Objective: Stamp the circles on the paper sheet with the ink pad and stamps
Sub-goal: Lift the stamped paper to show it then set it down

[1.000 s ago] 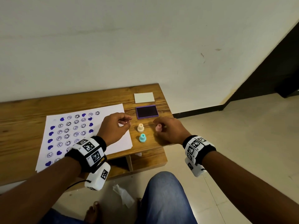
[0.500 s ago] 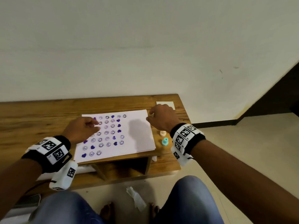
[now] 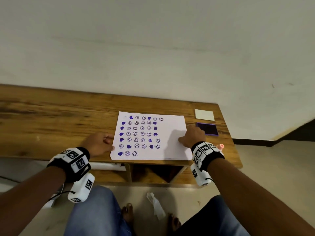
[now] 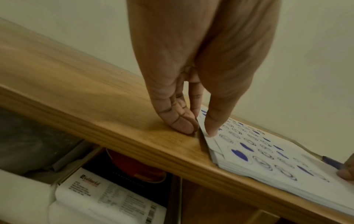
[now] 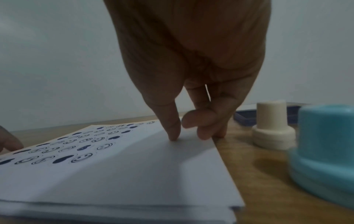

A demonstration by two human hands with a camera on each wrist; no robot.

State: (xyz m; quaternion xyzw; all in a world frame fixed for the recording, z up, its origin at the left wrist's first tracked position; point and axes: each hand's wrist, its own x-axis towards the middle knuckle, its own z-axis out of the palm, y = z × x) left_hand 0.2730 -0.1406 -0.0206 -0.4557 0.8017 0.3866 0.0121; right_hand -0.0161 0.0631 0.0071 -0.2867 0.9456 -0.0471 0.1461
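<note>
Hands: left hand (image 3: pixel 99 144) and right hand (image 3: pixel 192 136), uncurled, stampless, press the side edges of the white paper sheet (image 3: pixel 172 126) on the wooden tabletop (image 3: pixel 51 116).
Done: nearly every circle looks stamped.
Left: far-left corner circle (image 3: pixel 125 117) looks blank.

Middle of the frame there's the paper sheet (image 3: pixel 163 126) lying on the wooden counter (image 3: pixel 68 113). Its left part is filled with purple hearts and smiley faces, the right part is blank. The left hand (image 3: pixel 98 144) sits against the sheet's left edge, and the right hand (image 3: pixel 192 136) is down on its right edge. Off to the right: a purple ink pad (image 3: pixel 208 128), a white card (image 3: pixel 204 114) above it, and a pink stamp (image 3: pixel 221 146) peeking out behind the right wrist. Crumpled tissue (image 3: pixel 156 203) on the floor at the bottom.
</note>
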